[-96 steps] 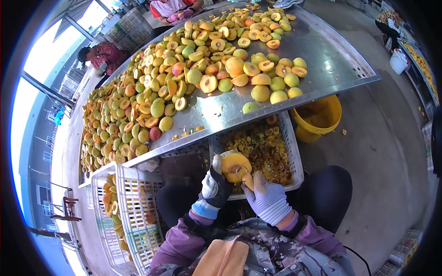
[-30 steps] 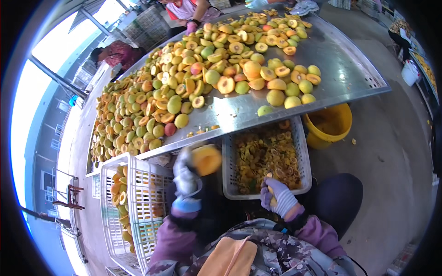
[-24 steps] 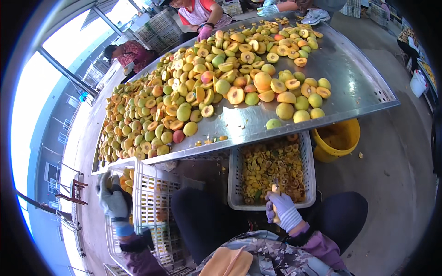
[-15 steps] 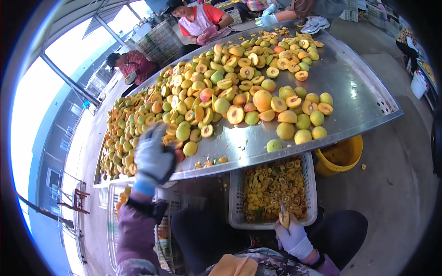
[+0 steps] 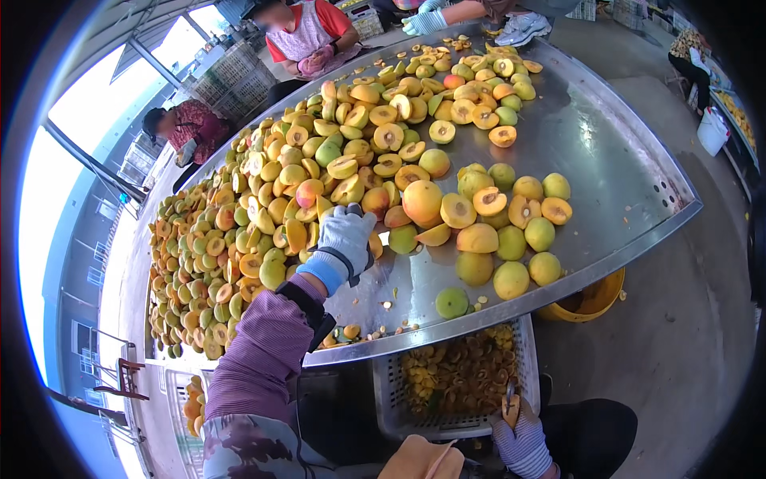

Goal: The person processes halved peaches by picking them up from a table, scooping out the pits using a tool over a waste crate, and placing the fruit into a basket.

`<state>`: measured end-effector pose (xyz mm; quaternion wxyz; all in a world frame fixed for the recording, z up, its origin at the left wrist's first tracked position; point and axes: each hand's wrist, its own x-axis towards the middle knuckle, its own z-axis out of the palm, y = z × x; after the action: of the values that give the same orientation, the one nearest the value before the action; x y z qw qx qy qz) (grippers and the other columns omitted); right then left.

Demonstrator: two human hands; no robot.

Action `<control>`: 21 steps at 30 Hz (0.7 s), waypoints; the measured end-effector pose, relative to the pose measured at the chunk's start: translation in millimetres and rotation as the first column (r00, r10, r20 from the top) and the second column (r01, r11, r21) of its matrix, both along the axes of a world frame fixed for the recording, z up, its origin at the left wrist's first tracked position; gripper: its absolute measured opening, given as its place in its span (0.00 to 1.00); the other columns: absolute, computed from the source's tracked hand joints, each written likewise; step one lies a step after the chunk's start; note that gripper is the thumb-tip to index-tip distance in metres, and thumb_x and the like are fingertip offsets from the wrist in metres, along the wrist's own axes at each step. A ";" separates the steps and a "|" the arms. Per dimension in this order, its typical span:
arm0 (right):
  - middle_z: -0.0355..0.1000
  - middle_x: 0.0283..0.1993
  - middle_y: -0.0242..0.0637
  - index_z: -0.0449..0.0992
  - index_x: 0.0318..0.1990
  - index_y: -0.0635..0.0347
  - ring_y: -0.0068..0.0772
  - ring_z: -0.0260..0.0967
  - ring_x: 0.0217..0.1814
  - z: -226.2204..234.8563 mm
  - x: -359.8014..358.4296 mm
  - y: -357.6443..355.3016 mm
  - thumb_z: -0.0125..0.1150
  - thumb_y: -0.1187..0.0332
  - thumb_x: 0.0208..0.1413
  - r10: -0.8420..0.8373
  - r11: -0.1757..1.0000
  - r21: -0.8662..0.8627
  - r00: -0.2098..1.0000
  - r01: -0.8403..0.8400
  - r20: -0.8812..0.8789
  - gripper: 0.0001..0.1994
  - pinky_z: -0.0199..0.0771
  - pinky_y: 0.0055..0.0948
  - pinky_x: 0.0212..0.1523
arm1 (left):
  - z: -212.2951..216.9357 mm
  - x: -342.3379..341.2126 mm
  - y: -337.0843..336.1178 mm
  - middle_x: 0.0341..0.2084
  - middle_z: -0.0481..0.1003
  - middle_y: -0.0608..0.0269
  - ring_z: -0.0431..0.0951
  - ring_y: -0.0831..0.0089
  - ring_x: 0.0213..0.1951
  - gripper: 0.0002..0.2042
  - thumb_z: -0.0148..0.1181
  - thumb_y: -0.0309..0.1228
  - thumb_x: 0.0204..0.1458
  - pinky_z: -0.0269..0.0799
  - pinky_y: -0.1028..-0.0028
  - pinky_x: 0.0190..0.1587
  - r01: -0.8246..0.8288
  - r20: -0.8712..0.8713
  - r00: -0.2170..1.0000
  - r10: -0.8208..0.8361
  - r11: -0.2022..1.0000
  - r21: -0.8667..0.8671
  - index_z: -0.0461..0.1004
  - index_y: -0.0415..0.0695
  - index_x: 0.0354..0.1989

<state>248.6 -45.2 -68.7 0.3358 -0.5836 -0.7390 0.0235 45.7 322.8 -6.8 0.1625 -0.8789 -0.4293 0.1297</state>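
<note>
My left hand [image 5: 346, 239], in a pale grey-blue glove, reaches into the near side of a heap of halved yellow peaches [image 5: 291, 172]. Its fingers curl down among the fruit, and whatever they grip is hidden beneath them. A peach half [image 5: 375, 245] shows against its right side. Low at the right, my right hand [image 5: 523, 441], in a striped glove, is closed round a small wooden-handled tool [image 5: 511, 409] with its metal tip pointing up. This hand is at the near right corner of a white plastic crate [image 5: 388, 399] of yellow-brown scraps.
The heap lies on a metal table [image 5: 590, 207] with a raised rim. A yellow bucket [image 5: 586, 303] stands under its right edge. Another crate of fruit [image 5: 191, 403] is at lower left. Across the table, a person in a red top [image 5: 311, 40] and other co-workers sit.
My left hand has moved right along the heap, from its near left part toward the middle. The view has shifted slightly. My right hand still holds the tool near the crate.
</note>
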 end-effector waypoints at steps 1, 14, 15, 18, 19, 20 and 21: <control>0.68 0.25 0.42 0.66 0.45 0.67 0.37 0.67 0.22 12.5 -6.2 3.8 0.55 0.68 0.54 -0.180 0.924 -0.382 0.916 0.033 -0.358 0.15 0.69 0.34 0.25 | -4.7 -7.1 -4.1 0.32 0.73 0.53 0.74 0.54 0.37 0.21 0.59 0.32 0.37 0.71 0.60 0.39 -0.052 0.121 0.991 0.060 0.996 -0.066 0.71 0.45 0.45; 0.71 0.25 0.50 0.66 0.47 0.59 0.59 0.70 0.29 48.1 -51.2 -12.2 0.61 0.66 0.52 -0.207 0.912 -0.411 0.842 -0.019 -0.499 0.16 0.68 0.46 0.26 | -21.6 -56.4 -207.9 0.45 0.74 0.51 0.78 0.58 0.42 0.28 0.47 0.51 0.59 0.78 0.64 0.40 0.739 0.063 -0.217 0.974 0.207 -0.641 0.65 0.35 0.54; 0.71 0.25 0.48 0.66 0.44 0.58 0.56 0.70 0.26 53.2 -57.6 -12.3 0.60 0.65 0.52 -0.176 0.920 -0.392 0.883 -0.011 -0.436 0.14 0.69 0.45 0.24 | -44.7 -62.5 -229.3 0.46 0.73 0.52 0.76 0.58 0.46 0.28 0.43 0.51 0.60 0.74 0.62 0.47 0.608 0.276 -0.296 0.914 0.403 -0.684 0.64 0.36 0.55; 0.70 0.22 0.43 0.66 0.39 0.58 0.49 0.70 0.21 37.4 -71.3 -19.9 0.59 0.64 0.51 -0.153 0.951 -0.303 0.941 0.057 -0.302 0.12 0.69 0.42 0.20 | -31.0 -40.4 -272.1 0.49 0.72 0.53 0.73 0.61 0.51 0.28 0.40 0.51 0.61 0.70 0.62 0.53 0.696 0.157 -0.366 0.917 0.382 -0.608 0.63 0.37 0.57; 0.70 0.21 0.42 0.66 0.39 0.58 0.48 0.70 0.20 36.7 -75.9 -21.8 0.59 0.64 0.51 -0.130 0.951 -0.305 0.964 0.055 -0.233 0.13 0.69 0.42 0.20 | -31.2 -40.7 -281.7 0.49 0.71 0.54 0.73 0.64 0.50 0.28 0.38 0.50 0.62 0.69 0.66 0.54 0.684 0.180 -0.334 0.925 0.369 -0.629 0.63 0.37 0.57; 0.70 0.20 0.42 0.66 0.39 0.59 0.46 0.70 0.19 36.1 -78.6 -23.9 0.60 0.64 0.51 -0.107 0.950 -0.307 0.981 0.053 -0.163 0.13 0.69 0.41 0.19 | -28.7 -40.1 -291.5 0.50 0.71 0.55 0.74 0.67 0.49 0.27 0.36 0.50 0.63 0.68 0.70 0.55 0.671 0.203 -0.300 0.932 0.357 -0.649 0.63 0.37 0.57; 0.69 0.20 0.41 0.66 0.39 0.60 0.43 0.71 0.19 35.2 -79.2 -26.8 0.59 0.65 0.50 -0.096 0.962 -0.269 0.986 0.057 -0.133 0.13 0.69 0.39 0.18 | -24.1 -37.2 -300.7 0.50 0.71 0.55 0.73 0.67 0.50 0.27 0.36 0.49 0.63 0.68 0.69 0.55 0.606 0.423 -0.217 0.880 0.461 -0.648 0.63 0.37 0.57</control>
<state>169.4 -72.0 -33.5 0.3085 -0.6481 -0.6797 0.1509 8.5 22.1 -30.8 -0.7148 -0.4465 -0.3819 -0.3792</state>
